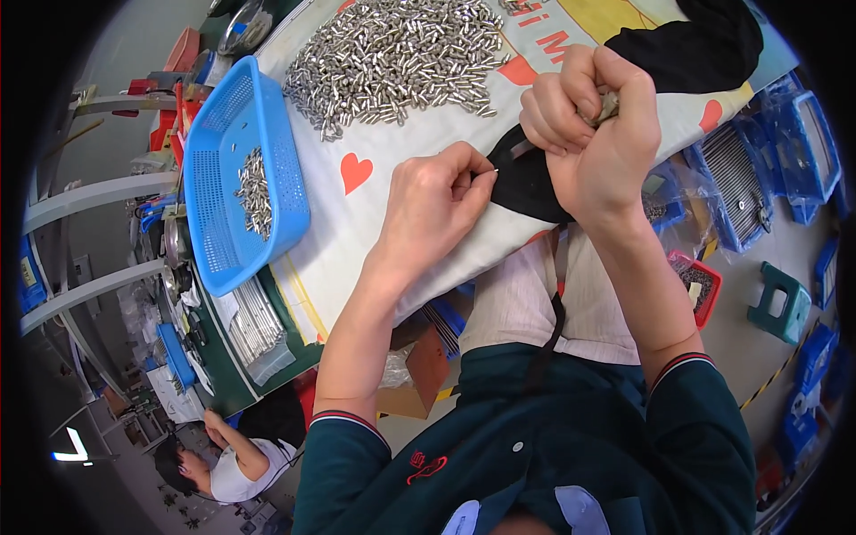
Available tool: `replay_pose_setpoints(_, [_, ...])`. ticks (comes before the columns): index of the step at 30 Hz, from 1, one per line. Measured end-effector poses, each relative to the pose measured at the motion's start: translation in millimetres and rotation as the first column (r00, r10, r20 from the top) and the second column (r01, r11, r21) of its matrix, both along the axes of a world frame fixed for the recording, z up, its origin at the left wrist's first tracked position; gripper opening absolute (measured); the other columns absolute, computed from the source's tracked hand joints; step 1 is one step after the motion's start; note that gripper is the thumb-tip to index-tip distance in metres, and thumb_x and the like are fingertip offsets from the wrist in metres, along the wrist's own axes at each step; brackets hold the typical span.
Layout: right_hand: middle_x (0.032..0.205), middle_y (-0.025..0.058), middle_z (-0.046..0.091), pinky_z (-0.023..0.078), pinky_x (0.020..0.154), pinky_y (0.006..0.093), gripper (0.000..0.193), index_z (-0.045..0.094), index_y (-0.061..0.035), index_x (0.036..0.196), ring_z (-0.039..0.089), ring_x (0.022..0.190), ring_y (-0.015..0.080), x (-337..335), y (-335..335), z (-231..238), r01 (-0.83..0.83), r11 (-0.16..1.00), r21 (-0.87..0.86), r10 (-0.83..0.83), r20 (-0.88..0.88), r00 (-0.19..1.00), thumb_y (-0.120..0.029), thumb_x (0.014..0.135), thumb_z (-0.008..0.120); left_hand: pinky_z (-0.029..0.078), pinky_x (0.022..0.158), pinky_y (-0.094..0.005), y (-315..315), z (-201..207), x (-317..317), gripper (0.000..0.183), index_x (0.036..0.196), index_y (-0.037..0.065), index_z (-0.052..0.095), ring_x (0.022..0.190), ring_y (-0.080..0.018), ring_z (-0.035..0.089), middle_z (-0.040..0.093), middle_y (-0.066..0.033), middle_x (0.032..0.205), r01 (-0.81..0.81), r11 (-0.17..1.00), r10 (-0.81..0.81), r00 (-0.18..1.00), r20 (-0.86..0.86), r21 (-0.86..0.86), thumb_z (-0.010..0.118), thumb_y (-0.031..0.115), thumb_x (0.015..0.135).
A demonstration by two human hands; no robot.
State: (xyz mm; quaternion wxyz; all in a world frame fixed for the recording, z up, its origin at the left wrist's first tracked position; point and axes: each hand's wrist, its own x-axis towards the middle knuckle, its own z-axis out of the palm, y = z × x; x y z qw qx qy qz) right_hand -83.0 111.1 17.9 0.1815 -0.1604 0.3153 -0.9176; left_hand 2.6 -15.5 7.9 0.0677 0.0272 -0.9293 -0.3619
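My left hand [434, 203] is closed in a pinch at the left edge of a black cloth [528, 189]. A tiny bright tip shows at its fingertips, but the thing itself is hidden. Over the cloth's right side, my right hand [599, 134] is curled into a fist. Something silvery-grey [609, 107] peeks out between its fingers and palm, too covered to name. A short blurred grey piece juts from that fist toward the left hand. Beyond both hands, a large pile of small pointed silver metal parts [401, 62] lies on the white heart-printed tablecloth [392, 227].
A blue plastic basket [291, 192] at the left holds more metal parts. Another black cloth [691, 53] lies far right. Bundled metal rods [256, 325] rest on the green bench. Blue crates [727, 183], a red bin [704, 290] and a green stool [778, 303] stand right. Another person [241, 468] sits lower left.
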Motion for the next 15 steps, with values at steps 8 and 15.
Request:
replay_pose_setpoints(8, [0.041,-0.0032,0.023,0.016,0.039,0.0231,0.032,0.026,-0.0114,0.056,0.016,0.04,0.0065,5.2,-5.3,-3.5,-0.09,0.992,0.091,0.088,0.028,0.996,-0.023,0.086,0.028,0.036,0.042,-0.0281,0.4,-1.5,-0.5,0.005,0.069,-0.001,0.056,0.038,-0.0157,0.044,0.046,-0.0071,0.045,-0.018,0.999,0.017,0.998,0.057,0.03,0.06,0.002,0.069])
replay_pose_setpoints(15, [0.041,-0.0032,0.024,0.016,0.039,0.023,0.032,0.027,-0.0114,0.056,0.016,0.04,0.0063,6.9,-8.0,-4.4,-0.093,0.985,0.147,0.091,0.022,0.996,-0.023,0.086,0.027,0.037,0.043,-0.028,0.6,0.0,-0.2,0.006,0.07,-0.002,0.056,0.039,-0.0159,0.046,0.049,-0.0086,0.047,-0.013,0.999,0.012,0.999,0.048,0.032,0.06,0.002,0.069])
